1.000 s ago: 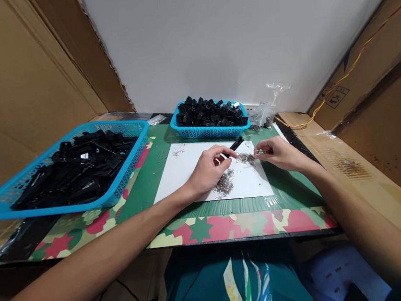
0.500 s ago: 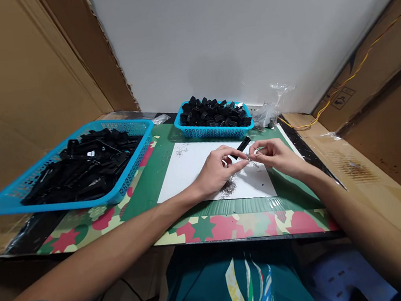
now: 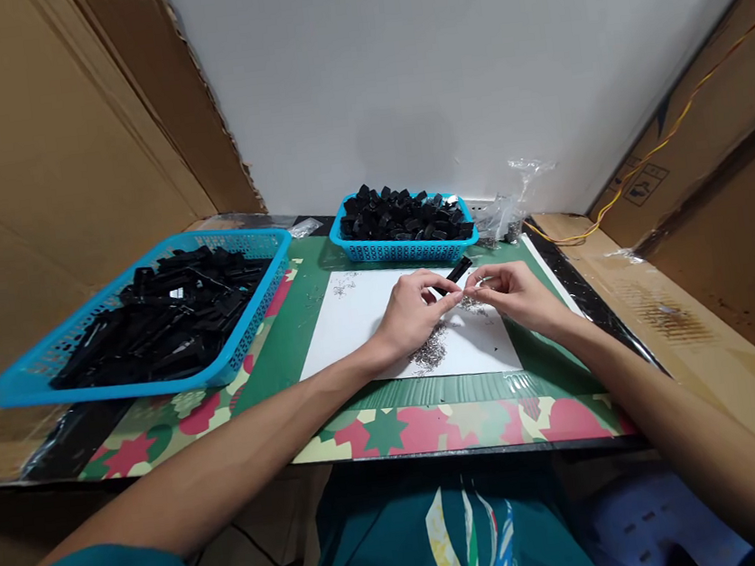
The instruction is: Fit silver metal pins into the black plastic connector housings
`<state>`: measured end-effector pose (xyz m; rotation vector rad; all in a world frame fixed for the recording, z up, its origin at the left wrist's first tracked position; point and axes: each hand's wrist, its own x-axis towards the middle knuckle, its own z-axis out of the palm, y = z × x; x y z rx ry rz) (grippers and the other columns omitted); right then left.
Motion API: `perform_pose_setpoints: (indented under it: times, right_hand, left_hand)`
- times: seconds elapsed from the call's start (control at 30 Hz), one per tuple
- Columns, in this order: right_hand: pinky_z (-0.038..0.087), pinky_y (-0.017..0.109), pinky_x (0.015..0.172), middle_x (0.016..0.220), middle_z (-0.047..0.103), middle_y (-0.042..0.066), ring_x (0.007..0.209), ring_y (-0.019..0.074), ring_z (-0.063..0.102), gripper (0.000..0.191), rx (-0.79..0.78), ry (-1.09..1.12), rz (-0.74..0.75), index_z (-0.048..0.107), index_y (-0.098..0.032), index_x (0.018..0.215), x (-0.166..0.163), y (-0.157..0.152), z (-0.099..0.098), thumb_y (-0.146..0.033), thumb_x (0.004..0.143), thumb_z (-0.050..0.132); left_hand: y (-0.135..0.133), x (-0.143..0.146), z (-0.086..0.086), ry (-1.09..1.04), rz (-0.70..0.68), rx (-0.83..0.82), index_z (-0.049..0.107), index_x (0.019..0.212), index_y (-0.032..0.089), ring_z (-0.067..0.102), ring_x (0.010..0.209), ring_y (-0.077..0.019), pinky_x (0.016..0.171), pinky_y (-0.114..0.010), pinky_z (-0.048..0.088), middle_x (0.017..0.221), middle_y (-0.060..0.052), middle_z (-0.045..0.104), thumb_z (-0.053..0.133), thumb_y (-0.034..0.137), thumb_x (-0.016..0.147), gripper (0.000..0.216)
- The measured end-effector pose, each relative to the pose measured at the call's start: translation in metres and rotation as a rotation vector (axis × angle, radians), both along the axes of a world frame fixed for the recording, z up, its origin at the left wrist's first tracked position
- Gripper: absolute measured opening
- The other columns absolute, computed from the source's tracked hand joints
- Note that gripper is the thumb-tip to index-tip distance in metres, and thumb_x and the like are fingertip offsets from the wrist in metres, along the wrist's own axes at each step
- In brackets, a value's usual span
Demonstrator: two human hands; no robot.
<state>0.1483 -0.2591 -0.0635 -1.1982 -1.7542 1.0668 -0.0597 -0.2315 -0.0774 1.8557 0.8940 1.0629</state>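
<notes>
A slim black plastic piece (image 3: 460,268) slants up and away from between the fingers of my left hand (image 3: 412,315), which is closed on its near end. My right hand (image 3: 513,293) is pinched, with its fingertips meeting my left fingertips at that end. Whatever lies in the right pinch is too small to make out. Under both hands is a white sheet (image 3: 329,334). A heap of tiny metal parts (image 3: 431,349) lies just below my left hand, and more tiny metal parts (image 3: 474,305) are scattered beneath the fingertips.
To the left stands a large blue basket (image 3: 224,373) of long black plastic pieces (image 3: 169,316). A smaller blue basket (image 3: 401,251) holding short black pieces (image 3: 403,215) is at the back. Clear plastic bags (image 3: 503,217) sit beside it. Cardboard (image 3: 713,181) walls the right side, with a yellow wire (image 3: 665,141) along it.
My fingertips have come closer together at the black piece's near end, and my left thumb has moved up slightly. The view has shifted a little; both baskets remain in place.
</notes>
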Motion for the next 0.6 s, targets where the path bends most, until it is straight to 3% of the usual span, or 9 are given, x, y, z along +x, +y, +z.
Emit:
perform_pose_setpoints:
  times: [0.13, 0.33, 0.43, 0.53, 0.6]
  right_hand:
    - [0.026, 0.027, 0.053, 0.069, 0.056, 0.0, 0.058, 0.0111, 0.041, 0.048, 0.029, -0.011, -0.006, 0.068, -0.016, 0.088, 0.0, 0.001, -0.001, -0.063, 0.087, 0.073]
    - [0.024, 0.028, 0.053, 0.062, 0.049, -0.003, 0.056, 0.0114, 0.036, 0.047, 0.115, -0.117, -0.045, 0.068, -0.016, 0.088, 0.005, 0.0, 0.002, -0.064, 0.09, 0.069]
    - [0.022, 0.029, 0.055, 0.057, 0.043, -0.004, 0.054, 0.012, 0.032, 0.042, 0.199, -0.361, -0.098, 0.073, -0.017, 0.088, 0.014, 0.003, 0.0, -0.058, 0.095, 0.065]
    - [0.024, 0.03, 0.057, 0.058, 0.049, -0.001, 0.054, 0.0136, 0.036, 0.033, 0.247, -0.596, -0.163, 0.08, -0.019, 0.091, 0.019, 0.006, -0.003, -0.047, 0.097, 0.063]
    - [0.026, 0.03, 0.057, 0.06, 0.052, 0.0, 0.054, 0.0141, 0.04, 0.029, 0.273, -0.63, -0.206, 0.081, -0.02, 0.092, 0.02, 0.005, -0.003, -0.044, 0.095, 0.065]
  left_hand:
    - [0.003, 0.0, -0.002, -0.086, -0.02, -0.107, 0.08, 0.088, 0.014, 0.065, 0.079, -0.0177, 0.069, -0.031, 0.048, 0.094, -0.01, 0.076, 0.08, 0.034, 0.084, 0.021]
    - [0.001, -0.003, 0.0, -0.097, 0.044, -0.241, 0.08, 0.091, 0.013, 0.046, 0.055, -0.0105, 0.052, -0.027, 0.033, 0.069, -0.004, 0.068, 0.082, 0.042, 0.081, 0.03]
    - [0.0, -0.004, 0.002, -0.108, 0.046, -0.235, 0.08, 0.09, 0.014, 0.049, 0.059, -0.0111, 0.053, -0.027, 0.036, 0.078, -0.007, 0.072, 0.082, 0.041, 0.081, 0.028]
    - [-0.001, -0.004, 0.002, -0.123, 0.04, -0.215, 0.081, 0.088, 0.014, 0.054, 0.064, -0.0118, 0.056, -0.027, 0.039, 0.094, -0.01, 0.076, 0.081, 0.04, 0.082, 0.026]
    - [-0.002, -0.003, 0.003, -0.132, 0.036, -0.216, 0.081, 0.088, 0.014, 0.056, 0.066, -0.012, 0.056, -0.028, 0.04, 0.1, -0.011, 0.077, 0.081, 0.04, 0.083, 0.027]
